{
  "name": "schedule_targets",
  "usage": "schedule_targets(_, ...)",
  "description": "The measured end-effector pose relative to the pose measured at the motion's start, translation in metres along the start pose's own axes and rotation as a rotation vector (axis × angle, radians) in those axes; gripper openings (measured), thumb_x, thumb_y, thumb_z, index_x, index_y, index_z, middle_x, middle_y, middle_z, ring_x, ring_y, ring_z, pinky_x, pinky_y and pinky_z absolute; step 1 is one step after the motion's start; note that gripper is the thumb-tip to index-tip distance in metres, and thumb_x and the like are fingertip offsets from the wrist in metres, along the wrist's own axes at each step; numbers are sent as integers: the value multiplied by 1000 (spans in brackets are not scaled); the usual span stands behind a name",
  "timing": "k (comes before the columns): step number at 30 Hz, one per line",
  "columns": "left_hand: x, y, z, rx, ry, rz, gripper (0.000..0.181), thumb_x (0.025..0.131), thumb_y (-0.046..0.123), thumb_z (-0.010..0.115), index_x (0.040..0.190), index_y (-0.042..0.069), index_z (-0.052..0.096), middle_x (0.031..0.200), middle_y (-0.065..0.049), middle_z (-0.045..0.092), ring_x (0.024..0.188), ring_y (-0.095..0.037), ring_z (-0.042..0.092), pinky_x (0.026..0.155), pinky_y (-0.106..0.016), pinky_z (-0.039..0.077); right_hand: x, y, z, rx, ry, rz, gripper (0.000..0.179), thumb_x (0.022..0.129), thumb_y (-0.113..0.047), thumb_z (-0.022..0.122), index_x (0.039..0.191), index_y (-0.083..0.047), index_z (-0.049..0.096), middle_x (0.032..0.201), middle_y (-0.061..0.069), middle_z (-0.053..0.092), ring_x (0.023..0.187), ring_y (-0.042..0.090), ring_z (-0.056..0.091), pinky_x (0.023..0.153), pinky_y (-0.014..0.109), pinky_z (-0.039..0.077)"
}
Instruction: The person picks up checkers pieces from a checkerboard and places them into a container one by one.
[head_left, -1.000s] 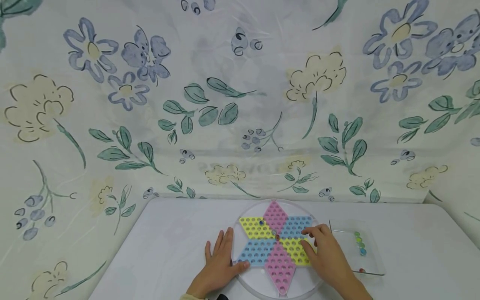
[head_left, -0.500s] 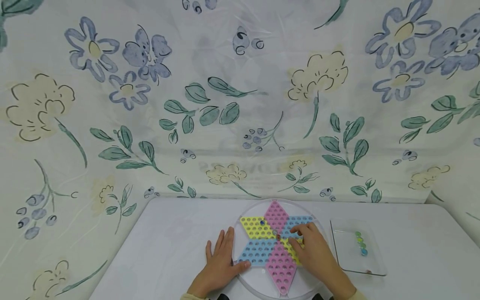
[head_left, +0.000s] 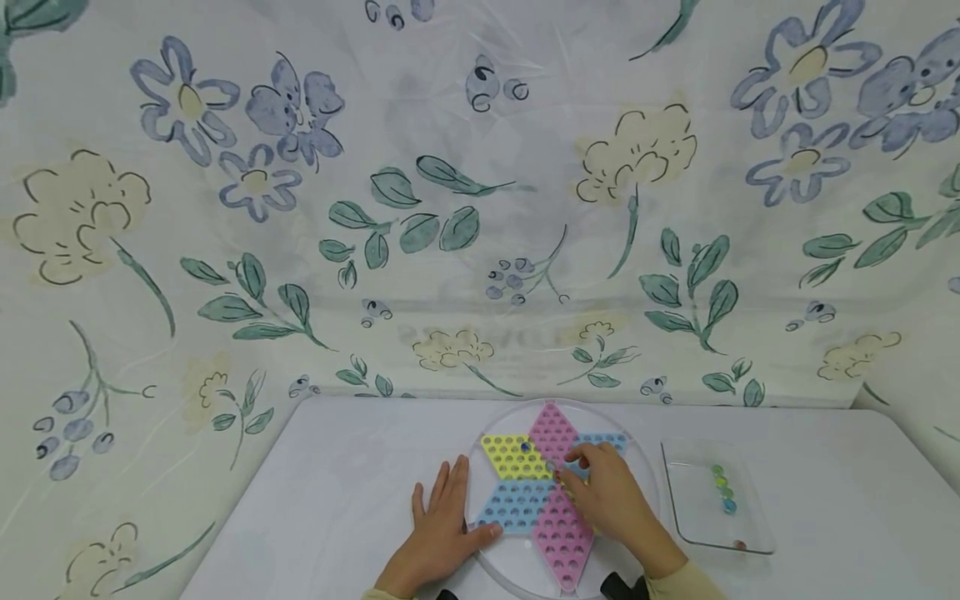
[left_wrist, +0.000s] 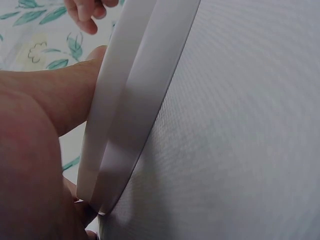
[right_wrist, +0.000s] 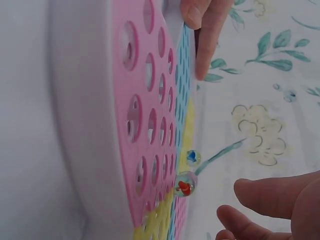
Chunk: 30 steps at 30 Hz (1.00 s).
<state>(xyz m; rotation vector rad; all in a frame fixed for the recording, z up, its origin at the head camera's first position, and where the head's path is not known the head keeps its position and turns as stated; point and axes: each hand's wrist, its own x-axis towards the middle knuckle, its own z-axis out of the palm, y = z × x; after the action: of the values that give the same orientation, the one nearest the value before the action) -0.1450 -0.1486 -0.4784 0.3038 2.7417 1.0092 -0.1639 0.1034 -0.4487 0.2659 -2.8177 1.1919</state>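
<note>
the right hand (head_left: 611, 496) hangs over the middle of the round game board (head_left: 513, 552), thumb and forefinger bent toward each other with a narrow gap between them. the right wrist view shows nothing in that gap; the fingertips are apart from a clear marble with a red swirl (right_wrist: 184, 187), which sits in the board near its centre. a blue marble (right_wrist: 193, 158) lies beyond it, in the yellow point of the star.

the left hand (head_left: 438, 525) lies at the board's left side, fingers straight on the table (head_left: 337, 492), thumb over the rim; it steadies more than it grips.

the marbles look like glass: hard, light and slick, likely to roll off a careless fingertip. each is best pinched from both sides, a little below its widest part, where its hole leaves enough of it standing proud. the board seems to be stiff, light plastic that could slide if knocked, so its thick rim is the place to press or lift.

well to the right of the board stands a clear tray (head_left: 720, 547), with a short line of green and blue marbles (head_left: 726, 492) in it.
</note>
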Motion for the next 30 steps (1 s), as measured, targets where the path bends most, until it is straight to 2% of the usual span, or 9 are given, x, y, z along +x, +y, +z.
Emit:
schedule_targets(7, 0, 1, 0, -4, -9, -13, 108, 88, 54, 69, 157, -7, 14, 165, -25, 14, 152, -45, 0, 110, -69, -16, 7, 2, 5, 52, -41, 27, 18, 93, -14, 69, 105, 0, 70, 87, 4, 55, 75, 16, 45, 65, 32, 42)
schedule_targets(14, 0, 0, 1, 4, -6, -18, 108, 88, 55, 69, 157, -7, 14, 164, -25, 15, 152, -45, 0, 110, -69, -15, 13, 5, 11, 38, -90, 69, 19, 92, -14, 67, 104, 0, 69, 88, 5, 55, 81, 19, 48, 71, 36, 44)
schedule_targets(23, 0, -1, 1, 6, -11, -24, 108, 88, 56, 69, 158, -6, 14, 165, -24, 14, 152, -44, -1, 110, -69, -16, 18, 4, 10, 23, -120, 113, 18, 87, -13, 72, 100, -2, 68, 94, 7, 58, 87, 21, 53, 79, 43, 50)
schedule_targets(30, 1, 1, 0, 2, -9, -10, 108, 89, 55, 69, 157, -7, 13, 165, -25, 14, 152, -45, -1, 110, -70, -15, 20, 5, 12, 20, -129, 120, 17, 85, -12, 76, 97, -3, 68, 93, 7, 58, 86, 20, 52, 77, 42, 49)
